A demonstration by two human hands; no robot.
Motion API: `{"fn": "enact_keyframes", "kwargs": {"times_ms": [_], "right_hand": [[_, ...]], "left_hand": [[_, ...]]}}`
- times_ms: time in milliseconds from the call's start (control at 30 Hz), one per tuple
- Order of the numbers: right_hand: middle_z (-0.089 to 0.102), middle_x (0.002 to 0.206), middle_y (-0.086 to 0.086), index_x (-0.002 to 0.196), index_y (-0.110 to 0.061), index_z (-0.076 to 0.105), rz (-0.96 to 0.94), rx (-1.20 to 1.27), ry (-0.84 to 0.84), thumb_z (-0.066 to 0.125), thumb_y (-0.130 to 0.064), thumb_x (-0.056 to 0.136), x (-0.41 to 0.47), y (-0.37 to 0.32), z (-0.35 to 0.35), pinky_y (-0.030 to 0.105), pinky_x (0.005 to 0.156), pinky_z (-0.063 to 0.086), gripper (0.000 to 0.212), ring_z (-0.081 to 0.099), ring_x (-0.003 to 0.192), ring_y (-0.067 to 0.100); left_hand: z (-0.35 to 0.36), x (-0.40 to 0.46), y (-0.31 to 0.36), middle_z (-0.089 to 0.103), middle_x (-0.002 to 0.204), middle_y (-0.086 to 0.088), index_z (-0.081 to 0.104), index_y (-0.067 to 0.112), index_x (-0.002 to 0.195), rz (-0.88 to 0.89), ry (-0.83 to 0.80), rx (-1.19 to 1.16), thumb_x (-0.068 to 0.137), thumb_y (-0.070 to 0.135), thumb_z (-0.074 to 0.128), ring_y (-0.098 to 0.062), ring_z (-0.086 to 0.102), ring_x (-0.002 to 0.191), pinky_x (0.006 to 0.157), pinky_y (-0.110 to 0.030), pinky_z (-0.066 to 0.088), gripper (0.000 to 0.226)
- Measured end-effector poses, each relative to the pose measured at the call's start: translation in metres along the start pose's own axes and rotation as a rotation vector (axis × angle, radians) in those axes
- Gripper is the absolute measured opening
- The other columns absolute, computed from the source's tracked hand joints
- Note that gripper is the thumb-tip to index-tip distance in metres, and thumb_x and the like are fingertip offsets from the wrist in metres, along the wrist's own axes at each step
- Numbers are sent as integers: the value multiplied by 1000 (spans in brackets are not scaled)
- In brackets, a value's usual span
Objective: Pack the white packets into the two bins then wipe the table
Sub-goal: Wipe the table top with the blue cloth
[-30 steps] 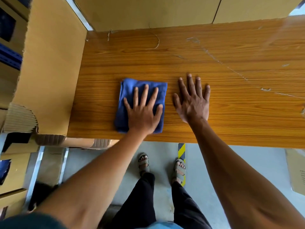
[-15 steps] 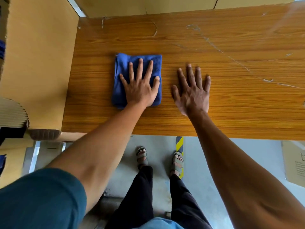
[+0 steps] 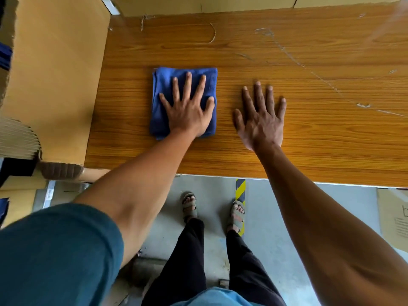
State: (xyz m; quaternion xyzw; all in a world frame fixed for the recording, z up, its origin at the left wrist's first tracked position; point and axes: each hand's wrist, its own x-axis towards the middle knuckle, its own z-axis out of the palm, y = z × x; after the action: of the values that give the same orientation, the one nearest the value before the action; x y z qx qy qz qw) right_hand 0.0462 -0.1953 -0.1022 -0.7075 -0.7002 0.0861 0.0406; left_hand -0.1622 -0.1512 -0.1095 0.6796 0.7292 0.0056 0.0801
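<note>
**A:** What did the head view give you at that moment?

**B:** I saw my left hand (image 3: 187, 117) lying flat, fingers straight and spread, pressing on the folded blue terry cloth (image 3: 163, 102). The cloth sat wholly under and around that hand, on the wood-grain laminate table (image 3: 287, 51). My right hand (image 3: 260, 120) lay just beside it to the right, also flat and spread on the bare tabletop, gripping nothing. The two hands were near each other but apart.

**A:** Any packets or bins?

**B:** None in view. I judged the packing done and the wiping under way. Beyond my left hand stood a tan corrugated cardboard panel (image 3: 57, 80), and pale scuff marks (image 3: 293, 58) ran across the wood ahead of my right hand.

**A:** How did you expect the cloth to handle?

**B:** Soft, light and limp, I reckoned; it would bunch or unfold if dragged by an edge. A flat palm over its middle seemed the best hold, with even downward pressure so the folds stayed stacked. The laminate looked smooth, so I expected the cloth to slide easily.
</note>
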Motion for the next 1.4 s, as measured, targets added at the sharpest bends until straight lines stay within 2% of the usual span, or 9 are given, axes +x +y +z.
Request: {"fn": "enact_keyframes", "kwargs": {"times_ms": [167, 300, 600, 733, 867, 1033, 1167, 1267, 1400], "right_hand": [[-7, 177, -1, 169, -35, 2, -6, 2, -8, 9, -67, 106, -2, 2, -2, 60, 129, 0, 71, -9, 163, 26], [-8, 177, -1, 169, -34, 0, -3, 1, -18, 9, -66, 107, -2, -1, -3, 61, 128, 0, 70, -10, 163, 27], [-7, 177, -1, 169, -35, 1, -2, -6, -5, 9, -67, 106, 1, 1, 0, 60, 129, 0, 70, -9, 163, 27], [-6, 177, -1, 169, -35, 2, -5, 4, -3, 9, -67, 106, -2, 1, -2, 61, 128, 0, 71, -9, 163, 27], [-6, 177, 0, 169, -34, 2, -6, 3, -12, 8, -66, 106, -1, 0, -3, 62, 128, 1, 70, -9, 163, 28], [-4, 177, 1, 169, -33, 4, -8, 8, -2, 9, -64, 107, -1, 2, -1, 61, 128, 2, 69, -7, 163, 28], [-4, 177, -1, 169, -34, 4, -43, 10, -22, 10, -63, 107, -2, 5, -2, 58, 129, 0, 68, -6, 163, 27], [-1, 177, -3, 169, -36, 6, -81, 23, -42, 13, -63, 108, -15, 22, -8, 55, 130, 1, 67, -4, 163, 24], [-1, 177, -5, 168, -39, 6, -45, 16, -32, 14, -62, 108, -33, 62, -18, 55, 130, 3, 65, -4, 163, 23]], "left_hand": [[9, -78, -9, 2, 178, 5, 8, 46, 167, 55, 43, 16, 105, 69, 19, -33, 2, 164, 121, -77, 6, 67], [9, -116, -13, -2, 178, 5, 4, 46, 167, 22, 4, 33, 105, 69, 19, -33, -1, 164, 120, -78, 7, 68], [-5, 20, 0, -3, 178, 9, 3, 52, 165, -25, -34, -16, 100, 74, 14, -32, -7, 163, 119, -78, -1, 69], [7, -58, -1, 7, 178, 6, 14, 48, 166, 66, 56, 1, 104, 70, 23, -33, 5, 163, 121, -76, 7, 67], [13, -116, 9, 0, 178, 6, 6, 48, 167, 11, 6, -1, 104, 68, 20, -33, 1, 164, 120, -77, 5, 67], [9, -49, 20, 7, 178, 6, 13, 49, 166, -34, 35, -30, 101, 70, 21, -33, 1, 163, 118, -81, 2, 68], [1, 7, 29, 1, 178, 7, 8, 50, 166, -29, -27, -25, 99, 73, 15, -33, -5, 163, 117, -81, -1, 71], [9, -26, 27, 3, 178, 6, 10, 48, 166, 42, 3, -6, 101, 72, 18, -34, -2, 163, 118, -80, 4, 70], [22, -122, 59, 5, 178, 4, 14, 46, 167, 83, 20, -30, 104, 68, 25, -35, 1, 163, 118, -80, 6, 68]]}}
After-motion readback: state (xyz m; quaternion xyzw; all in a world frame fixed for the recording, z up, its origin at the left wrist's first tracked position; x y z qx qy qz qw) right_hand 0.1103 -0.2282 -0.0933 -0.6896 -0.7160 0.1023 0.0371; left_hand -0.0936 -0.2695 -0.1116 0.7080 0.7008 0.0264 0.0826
